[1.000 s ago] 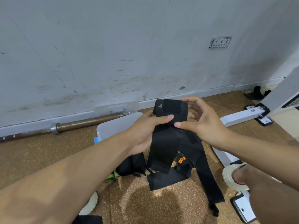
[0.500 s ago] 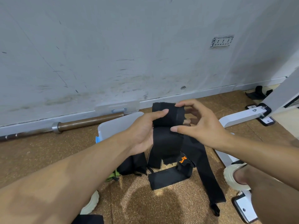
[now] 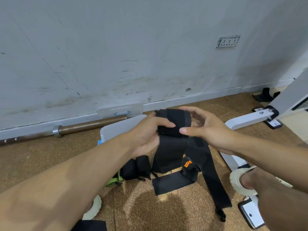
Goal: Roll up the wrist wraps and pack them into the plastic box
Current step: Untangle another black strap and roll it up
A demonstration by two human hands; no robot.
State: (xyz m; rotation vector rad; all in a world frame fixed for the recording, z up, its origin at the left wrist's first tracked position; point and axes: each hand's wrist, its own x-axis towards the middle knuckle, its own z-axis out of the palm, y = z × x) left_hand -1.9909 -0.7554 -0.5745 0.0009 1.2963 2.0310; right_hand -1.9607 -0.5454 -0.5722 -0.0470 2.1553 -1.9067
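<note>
We held a long black fabric wrist wrap point(image 3: 171, 124) up in front of us, above the brown speckled cork floor point(image 3: 33, 164); its upper end was wound into a thick roll, and the loose tail hung down from the roll to the floor. Our left hand point(image 3: 146, 135) gripped the roll from the left, thumb laid across its front face, fingers hidden behind it; our right hand point(image 3: 208, 129) pinched the right end of the roll, thumb on the front, fingers curled over the top and back.

The clear plastic box point(image 3: 120, 129) with a blue latch lay on the floor just behind our left wrist, partly covered by it; its clear lid point(image 3: 120, 111) leaned against the scuffed grey wall point(image 3: 133, 47). We could not tell what the box held.

On the floor beneath the hands lay two finished black rolls point(image 3: 135, 167) side by side; just left of them a green strap point(image 3: 113, 182); to the right a second black strap with an orange logo tag point(image 3: 188, 169), still unrolled, its long tail running toward our right foot.

A brown steel barbell point(image 3: 83, 127) lay along the wall base; a white metal frame point(image 3: 246, 119) stood at right; we wore pale foam sandals point(image 3: 241, 182).
</note>
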